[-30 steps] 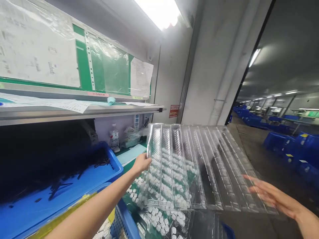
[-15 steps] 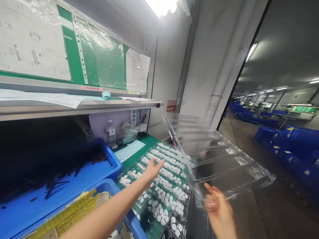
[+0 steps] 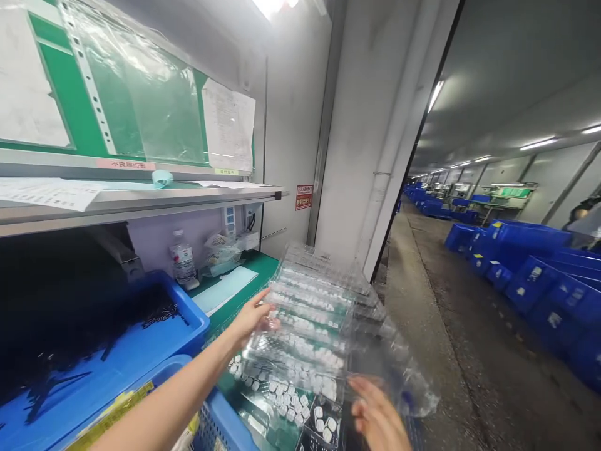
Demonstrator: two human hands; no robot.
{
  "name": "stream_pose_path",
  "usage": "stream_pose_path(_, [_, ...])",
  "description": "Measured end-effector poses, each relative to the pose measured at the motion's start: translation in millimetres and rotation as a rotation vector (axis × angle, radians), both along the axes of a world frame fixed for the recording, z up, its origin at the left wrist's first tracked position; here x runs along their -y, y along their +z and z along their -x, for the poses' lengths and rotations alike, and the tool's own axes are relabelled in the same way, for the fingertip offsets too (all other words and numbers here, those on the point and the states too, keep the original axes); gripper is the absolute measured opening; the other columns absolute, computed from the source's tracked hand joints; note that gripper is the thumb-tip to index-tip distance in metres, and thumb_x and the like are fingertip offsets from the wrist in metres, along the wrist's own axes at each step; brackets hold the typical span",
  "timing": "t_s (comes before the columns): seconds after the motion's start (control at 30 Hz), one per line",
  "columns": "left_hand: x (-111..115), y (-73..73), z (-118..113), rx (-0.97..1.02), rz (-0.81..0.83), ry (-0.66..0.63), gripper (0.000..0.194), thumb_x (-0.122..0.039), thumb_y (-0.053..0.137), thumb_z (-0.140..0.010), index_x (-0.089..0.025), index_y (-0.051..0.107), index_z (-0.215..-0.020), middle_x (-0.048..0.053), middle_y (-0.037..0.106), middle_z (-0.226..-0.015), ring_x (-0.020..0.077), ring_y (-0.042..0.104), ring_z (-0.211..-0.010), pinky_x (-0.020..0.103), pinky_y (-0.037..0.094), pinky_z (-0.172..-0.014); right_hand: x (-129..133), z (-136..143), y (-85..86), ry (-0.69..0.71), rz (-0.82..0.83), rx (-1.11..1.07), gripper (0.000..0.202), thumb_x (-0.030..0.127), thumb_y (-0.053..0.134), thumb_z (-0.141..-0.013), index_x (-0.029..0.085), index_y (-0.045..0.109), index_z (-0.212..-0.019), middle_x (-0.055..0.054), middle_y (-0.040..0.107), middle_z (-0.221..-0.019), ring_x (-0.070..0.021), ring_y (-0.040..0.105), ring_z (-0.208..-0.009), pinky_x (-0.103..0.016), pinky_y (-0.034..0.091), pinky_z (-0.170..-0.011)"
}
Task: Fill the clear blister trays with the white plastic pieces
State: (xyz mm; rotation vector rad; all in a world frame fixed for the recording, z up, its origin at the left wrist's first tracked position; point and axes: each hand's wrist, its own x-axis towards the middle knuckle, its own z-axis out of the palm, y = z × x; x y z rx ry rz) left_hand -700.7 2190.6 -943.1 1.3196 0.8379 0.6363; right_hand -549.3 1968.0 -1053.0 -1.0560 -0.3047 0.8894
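One upper clear tray (image 3: pixel 328 313); white pieces (image 3: pixel 288 401), dozens; one bottle (image 3: pixel 183 260); one red sign (image 3: pixel 303 197).

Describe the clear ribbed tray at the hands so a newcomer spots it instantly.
Find the green bench top below the shelf. At its right, between the left hand and right hand, the clear tray lies partly over white pieces. Unlike the opaque blue bin at left, it is see-through, ribbed, and juts past the bench's edge.
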Motion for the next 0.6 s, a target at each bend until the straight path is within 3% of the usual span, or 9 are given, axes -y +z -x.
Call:
stream_pose_path(0.1, [-24.1,-2.9,26.0,-0.117,-0.023,-0.046,0.058,-0.014,0.042,-0.071,-0.018,0.025,-0.126,0.009,0.053,-0.094,0.0152,0.059,-0.064,0.032,0.050,-0.064,17.4,-43.4,-9.7,-0.133,0.043,-0.150,0.028,0.034,0.065,-0.058,0.022,0.060,-0.082,-0.004,0.062,-0.093,-0.0159,0.055,-0.065,-0.025,0.044,-0.054])
stream_pose_path(0.2, [-41.4,-4.2,44.7,-0.295,-0.098,-0.069,0.056,-0.012,0.037,-0.072,-0.015,0.026,-0.126,0.010,0.055,-0.094,0.0172,0.060,-0.068,0.032,0.049,-0.064,13.4,-61.0,-0.1,-0.113,0.084,-0.206,0.045,0.046,0.056,-0.063,0.019,0.053,-0.098,-0.008,0.059,-0.099,-0.0188,0.057,-0.075,-0.029,0.046,-0.063])
stream_pose_path(0.3, [-52.2,-6.5,51.8,-0.515,-0.242,-0.064,0.053,-0.010,0.040,-0.070,-0.012,0.032,-0.123,0.011,0.057,-0.093,0.0222,0.059,-0.078,0.033,0.048,-0.064,-3.7,-54.9,16.1,-0.009,0.174,-0.099,0.067,0.049,0.055,-0.063,0.018,0.035,-0.119,-0.012,0.048,-0.117,-0.0163,0.056,-0.070,-0.027,0.046,-0.056])
stream_pose_path(0.43, [-59.5,-13.0,48.4,-0.788,-0.490,-0.021,0.037,-0.006,0.048,-0.070,-0.010,0.048,-0.107,0.013,0.052,-0.106,0.0241,0.047,-0.102,0.034,0.041,-0.081,-25.4,-34.3,22.7,0.071,0.376,0.190,0.083,0.048,0.059,-0.059,0.018,0.022,-0.127,-0.012,0.038,-0.125,-0.0092,0.049,-0.054,-0.021,0.038,-0.041])
stream_pose_path(0.6, [-60.9,-21.6,42.6,-1.075,-0.645,-0.038,0.027,-0.019,0.048,-0.079,-0.013,0.047,-0.105,0.008,0.049,-0.108,0.0198,0.047,-0.099,0.042,0.038,-0.084,-37.9,-18.4,28.4,0.092,0.518,0.525,0.088,0.050,0.050,-0.064,0.008,0.011,-0.131,-0.016,0.036,-0.125,-0.0073,0.040,-0.043,-0.023,0.038,-0.039])
